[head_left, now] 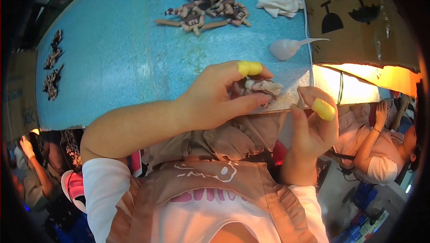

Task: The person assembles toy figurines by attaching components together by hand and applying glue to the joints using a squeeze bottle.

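My left hand point(224, 88), with yellow tape round its index finger, is closed on a small figurine point(264, 87) in pale and brown tones, held close to the table's near edge. Part of the figurine is hidden behind the fingers. Just to the right, apart from it, my right hand point(316, 124) pinches thumb and taped finger together. A small pale bit seems to show at the fingertips, too small to name.
Several similar figurines point(192, 21) lie in a group on the far side of the blue table point(112, 63), with more point(52, 86) at its left edge. A white cloth point(280, 4) and a translucent squeeze bottle point(285, 49) lie right, beside cardboard point(358, 32). Other people sit at both sides.
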A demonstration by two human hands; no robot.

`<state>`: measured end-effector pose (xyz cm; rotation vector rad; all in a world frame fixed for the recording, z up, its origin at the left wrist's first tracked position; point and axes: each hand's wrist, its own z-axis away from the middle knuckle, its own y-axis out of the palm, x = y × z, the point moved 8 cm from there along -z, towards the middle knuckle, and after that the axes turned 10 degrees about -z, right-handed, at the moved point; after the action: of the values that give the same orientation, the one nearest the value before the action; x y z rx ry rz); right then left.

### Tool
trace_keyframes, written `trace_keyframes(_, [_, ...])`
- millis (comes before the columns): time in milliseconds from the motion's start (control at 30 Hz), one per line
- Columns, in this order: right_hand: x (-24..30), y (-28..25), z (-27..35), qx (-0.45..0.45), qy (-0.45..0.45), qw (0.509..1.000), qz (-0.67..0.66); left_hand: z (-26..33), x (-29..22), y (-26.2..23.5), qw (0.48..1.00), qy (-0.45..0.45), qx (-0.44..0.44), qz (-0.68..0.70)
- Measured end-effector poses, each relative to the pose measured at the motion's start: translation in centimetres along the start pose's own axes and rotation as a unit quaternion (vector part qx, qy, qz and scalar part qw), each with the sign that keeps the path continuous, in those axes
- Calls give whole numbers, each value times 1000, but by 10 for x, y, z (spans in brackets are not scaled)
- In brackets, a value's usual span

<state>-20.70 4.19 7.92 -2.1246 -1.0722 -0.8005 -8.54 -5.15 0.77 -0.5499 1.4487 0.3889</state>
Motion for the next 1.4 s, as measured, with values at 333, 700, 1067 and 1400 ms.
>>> trace_keyframes(333, [18, 33, -7, 100, -80, 980, 155, 8, -14, -11, 982, 118, -75, -125])
trace_keyframes(700, [6, 30, -14, 84, -41, 986, 140, 7, -22, -14, 958, 173, -126, -189])
trace_keyframes(1067, [12, 41, -12, 131, -103, 971, 173, 5, -19, -11, 965, 151, -85, -195])
trace_keyframes(1400, [2, 27, 3, 42, -30, 998, 29, 3, -25, -9, 967, 211, -41, -137])
